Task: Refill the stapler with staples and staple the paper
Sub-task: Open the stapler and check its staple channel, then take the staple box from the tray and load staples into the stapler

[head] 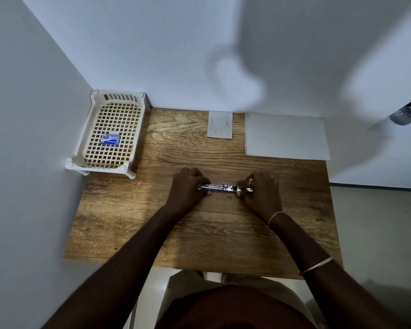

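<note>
A metal stapler lies flat and swung fully apart on the wooden table, stretched left to right with its inner rail showing. My left hand grips its left end. My right hand grips its right end, fingers pinched around the metal arm. A small blue staple box rests in the cream plastic basket at the back left. White paper sheets lie at the back right of the table, apart from both hands.
A small grey-white card with faint marks lies at the back middle of the table. White walls close in the table on the left and behind. The table's right edge borders open floor. A white chair sits beneath me.
</note>
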The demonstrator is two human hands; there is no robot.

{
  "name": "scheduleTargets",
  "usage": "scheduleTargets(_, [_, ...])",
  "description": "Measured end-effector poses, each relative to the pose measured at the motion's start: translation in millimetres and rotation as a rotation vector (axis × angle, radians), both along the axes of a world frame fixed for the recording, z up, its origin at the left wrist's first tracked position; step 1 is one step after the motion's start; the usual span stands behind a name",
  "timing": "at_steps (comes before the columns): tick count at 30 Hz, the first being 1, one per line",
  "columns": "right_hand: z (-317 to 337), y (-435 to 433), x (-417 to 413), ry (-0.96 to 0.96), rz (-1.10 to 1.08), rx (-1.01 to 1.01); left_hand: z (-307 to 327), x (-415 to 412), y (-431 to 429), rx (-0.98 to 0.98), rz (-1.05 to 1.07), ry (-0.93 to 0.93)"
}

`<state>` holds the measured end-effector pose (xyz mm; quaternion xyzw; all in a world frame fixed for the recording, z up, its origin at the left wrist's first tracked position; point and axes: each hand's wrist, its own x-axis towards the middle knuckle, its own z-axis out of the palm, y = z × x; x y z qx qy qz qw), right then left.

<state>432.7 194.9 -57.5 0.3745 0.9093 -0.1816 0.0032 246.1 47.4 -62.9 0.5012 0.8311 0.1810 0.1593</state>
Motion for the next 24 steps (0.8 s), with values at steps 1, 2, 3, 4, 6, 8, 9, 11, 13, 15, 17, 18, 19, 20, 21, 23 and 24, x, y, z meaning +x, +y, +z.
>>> scheduleTargets(1, [-1, 0, 0, -0.011, 0.007, 0.006, -1, 0, 0, -0.004, 0.0, 0.002])
scheduleTargets(2, [-1, 1, 0, -0.022, 0.013, 0.012, -1, 0, 1, -0.007, 0.001, 0.004])
scheduleTargets(3, [-1, 1, 0, -0.031, 0.018, 0.014, -2, 0, 1, -0.007, 0.002, 0.003])
scheduleTargets(4, [-2, 1, 1, -0.034, 0.018, 0.011, -2, 0, 1, -0.005, 0.005, -0.001])
scheduleTargets(6, [-2, 1, 1, -0.022, 0.011, -0.009, -4, -1, 1, -0.003, 0.01, -0.017])
scheduleTargets(8, [-3, 2, 1, -0.019, 0.006, -0.023, -5, -1, 2, -0.008, 0.005, -0.03])
scheduleTargets(9, [-3, 2, 2, -0.02, 0.005, -0.031, -6, -1, 2, -0.01, 0.004, -0.035])
scheduleTargets(11, [-3, 2, 2, -0.022, 0.007, -0.044, -6, -2, 2, -0.007, 0.003, -0.049])
scheduleTargets(13, [-2, 2, 1, -0.02, 0.01, -0.051, -7, -3, 2, 0.004, 0.004, -0.065])
scheduleTargets(15, [-2, 3, 1, -0.018, 0.011, -0.058, -8, -4, 2, 0.013, 0.003, -0.085])
scheduleTargets(17, [-1, 3, 0, -0.019, 0.004, -0.073, -9, -5, 1, 0.032, -0.003, -0.111])
scheduleTargets(18, [-1, 3, 0, -0.019, -0.001, -0.081, -10, -5, 0, 0.042, -0.005, -0.123])
scheduleTargets(19, [0, 3, 0, -0.02, -0.001, -0.086, -10, -6, -1, 0.053, -0.009, -0.131])
scheduleTargets(20, [0, 3, -1, -0.023, -0.001, -0.088, -11, -6, -1, 0.06, -0.014, -0.133])
scheduleTargets(21, [1, 3, -1, -0.026, 0.001, -0.09, -11, -6, -1, 0.067, -0.023, -0.132])
scheduleTargets(23, [2, 3, -1, -0.027, -0.001, -0.1, -13, -6, -3, 0.087, -0.047, -0.124])
scheduleTargets(24, [3, 3, -2, -0.027, -0.002, -0.104, -14, -6, -3, 0.101, -0.056, -0.122])
